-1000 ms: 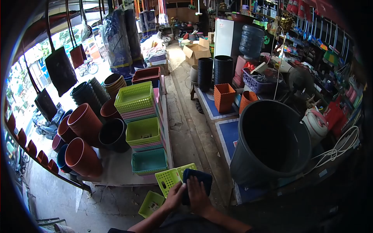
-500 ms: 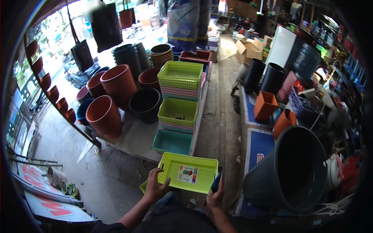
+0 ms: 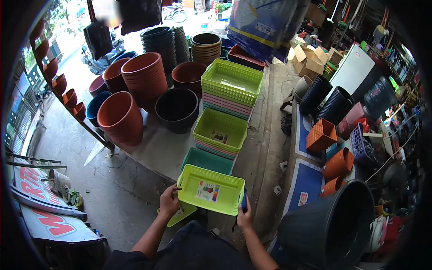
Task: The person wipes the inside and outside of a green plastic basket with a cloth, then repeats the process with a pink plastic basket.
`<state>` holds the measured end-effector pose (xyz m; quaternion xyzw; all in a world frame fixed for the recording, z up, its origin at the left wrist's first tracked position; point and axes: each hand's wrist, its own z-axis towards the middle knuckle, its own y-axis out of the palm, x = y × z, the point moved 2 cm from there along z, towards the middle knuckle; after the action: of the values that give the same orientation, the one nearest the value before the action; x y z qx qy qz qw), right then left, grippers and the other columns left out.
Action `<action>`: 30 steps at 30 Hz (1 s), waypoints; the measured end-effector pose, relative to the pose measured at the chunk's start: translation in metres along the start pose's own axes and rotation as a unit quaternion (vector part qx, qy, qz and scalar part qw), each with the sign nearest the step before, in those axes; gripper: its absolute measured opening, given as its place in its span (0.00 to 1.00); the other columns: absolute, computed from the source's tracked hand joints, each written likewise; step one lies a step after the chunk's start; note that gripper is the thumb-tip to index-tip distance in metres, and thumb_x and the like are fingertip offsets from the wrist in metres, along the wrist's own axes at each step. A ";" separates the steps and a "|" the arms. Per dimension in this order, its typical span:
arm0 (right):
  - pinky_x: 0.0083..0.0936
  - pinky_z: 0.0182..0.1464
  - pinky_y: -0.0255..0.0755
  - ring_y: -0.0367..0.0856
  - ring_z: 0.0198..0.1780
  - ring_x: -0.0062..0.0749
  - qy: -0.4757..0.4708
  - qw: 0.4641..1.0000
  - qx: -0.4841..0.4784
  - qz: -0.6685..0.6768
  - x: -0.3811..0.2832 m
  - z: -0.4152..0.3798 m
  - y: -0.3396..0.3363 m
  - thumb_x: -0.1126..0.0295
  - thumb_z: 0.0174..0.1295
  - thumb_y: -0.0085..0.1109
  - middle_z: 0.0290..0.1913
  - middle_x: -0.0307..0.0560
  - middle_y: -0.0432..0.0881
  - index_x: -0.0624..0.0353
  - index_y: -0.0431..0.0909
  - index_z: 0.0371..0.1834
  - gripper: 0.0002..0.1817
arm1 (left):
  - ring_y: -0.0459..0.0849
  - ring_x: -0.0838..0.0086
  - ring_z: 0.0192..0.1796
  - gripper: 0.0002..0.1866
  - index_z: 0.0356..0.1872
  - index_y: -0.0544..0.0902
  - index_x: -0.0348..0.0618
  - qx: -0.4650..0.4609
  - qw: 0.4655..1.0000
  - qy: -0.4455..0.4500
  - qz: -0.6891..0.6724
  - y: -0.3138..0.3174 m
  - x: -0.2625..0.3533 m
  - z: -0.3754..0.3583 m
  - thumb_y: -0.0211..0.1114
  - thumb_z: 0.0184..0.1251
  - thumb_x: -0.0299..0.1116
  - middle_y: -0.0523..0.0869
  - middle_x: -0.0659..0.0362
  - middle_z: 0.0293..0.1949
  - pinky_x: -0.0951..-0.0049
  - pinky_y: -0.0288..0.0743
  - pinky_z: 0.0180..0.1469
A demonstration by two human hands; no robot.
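A lime green basket [image 3: 189, 193] with a printed label inside is held in front of my body. My left hand [image 3: 169, 200] grips its left end, with the thumb side at the rim. At the right end my right hand [image 3: 245, 215] is closed round a dark blue object [image 3: 244, 201] pressed against the basket. Another lime green piece [image 3: 182, 215] shows below and behind the left end. Just beyond the held basket lies a teal basket [image 3: 208, 161], partly covered by it.
Stacked green, pink and teal baskets [image 3: 231, 81] stand on a table [image 3: 155, 157] beside terracotta pots [image 3: 119, 117] and a black pot [image 3: 177, 110]. At the right are a large dark tub [image 3: 310, 220], orange pots [image 3: 337, 163] and a cardboard box [image 3: 309, 62].
The view has shifted and tilted. The held basket has moved up toward the teal basket and now overlaps its near edge; more of the lime green piece beneath shows.
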<state>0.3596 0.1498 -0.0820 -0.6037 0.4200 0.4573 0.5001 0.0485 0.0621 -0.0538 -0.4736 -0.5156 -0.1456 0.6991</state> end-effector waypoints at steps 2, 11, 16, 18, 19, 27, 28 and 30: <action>0.29 0.68 0.61 0.70 0.66 0.36 0.049 0.998 -0.024 -0.024 0.010 0.027 0.010 0.69 0.71 0.54 0.66 0.53 0.72 0.60 0.61 0.73 0.28 | 0.86 0.56 0.50 0.11 0.44 0.83 0.39 0.031 0.998 0.047 0.003 0.005 -0.002 0.029 0.56 0.63 0.18 0.84 0.45 0.53 0.64 0.79 0.50; 0.33 0.64 0.67 0.74 0.66 0.47 0.061 0.975 -0.068 -0.201 0.005 0.123 0.062 0.71 0.65 0.59 0.64 0.62 0.74 0.59 0.54 0.76 0.36 | 0.88 0.62 0.45 0.09 0.44 0.83 0.39 -0.006 0.998 -0.053 -0.036 0.036 -0.052 0.135 0.60 0.65 0.22 0.86 0.50 0.50 0.67 0.82 0.46; 0.36 0.62 0.69 0.74 0.65 0.53 0.064 0.966 -0.037 -0.247 0.038 0.145 0.071 0.71 0.62 0.61 0.63 0.65 0.74 0.58 0.54 0.76 0.39 | 0.89 0.64 0.44 0.09 0.45 0.82 0.39 -0.050 0.994 -0.081 -0.050 0.043 -0.063 0.161 0.62 0.65 0.23 0.88 0.52 0.45 0.67 0.83 0.45; 0.36 0.61 0.69 0.74 0.64 0.54 0.054 0.964 -0.046 -0.255 0.039 0.145 0.071 0.72 0.62 0.60 0.63 0.65 0.74 0.58 0.55 0.75 0.38 | 0.89 0.64 0.45 0.10 0.46 0.82 0.39 -0.049 0.993 -0.096 -0.056 0.045 -0.068 0.165 0.62 0.64 0.23 0.88 0.52 0.44 0.67 0.82 0.47; 0.36 0.61 0.69 0.74 0.64 0.54 0.056 0.964 -0.048 -0.256 0.038 0.145 0.072 0.72 0.62 0.60 0.63 0.65 0.74 0.58 0.55 0.75 0.38 | 0.89 0.64 0.45 0.10 0.46 0.82 0.39 -0.050 0.992 -0.098 -0.057 0.046 -0.070 0.167 0.62 0.64 0.23 0.88 0.52 0.44 0.67 0.82 0.47; 0.40 0.63 0.68 0.70 0.66 0.59 0.069 0.926 -0.140 -0.343 0.062 0.144 0.079 0.77 0.60 0.54 0.68 0.69 0.66 0.58 0.42 0.79 0.44 | 0.84 0.52 0.53 0.19 0.56 0.81 0.39 -0.062 0.995 -0.071 0.026 0.066 -0.099 0.159 0.59 0.62 0.21 0.85 0.46 0.49 0.62 0.77 0.55; 0.40 0.63 0.68 0.70 0.66 0.59 0.070 0.926 -0.140 -0.343 0.069 0.144 0.079 0.77 0.60 0.54 0.68 0.69 0.66 0.58 0.42 0.79 0.44 | 0.84 0.52 0.53 0.19 0.56 0.81 0.39 -0.063 0.995 -0.071 0.027 0.069 -0.100 0.159 0.59 0.62 0.21 0.85 0.46 0.49 0.62 0.77 0.55; 0.40 0.63 0.68 0.69 0.66 0.60 0.087 0.927 -0.147 -0.335 0.074 0.145 0.080 0.77 0.60 0.53 0.68 0.71 0.65 0.58 0.41 0.79 0.44 | 0.82 0.48 0.53 0.19 0.55 0.81 0.38 -0.048 0.995 -0.069 0.046 0.074 -0.101 0.159 0.59 0.61 0.23 0.84 0.44 0.48 0.60 0.75 0.57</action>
<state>0.2801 0.2771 -0.1838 -0.8131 0.1632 0.2655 0.4916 -0.0363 0.2005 -0.1749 -0.5384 -0.5328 -0.1045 0.6444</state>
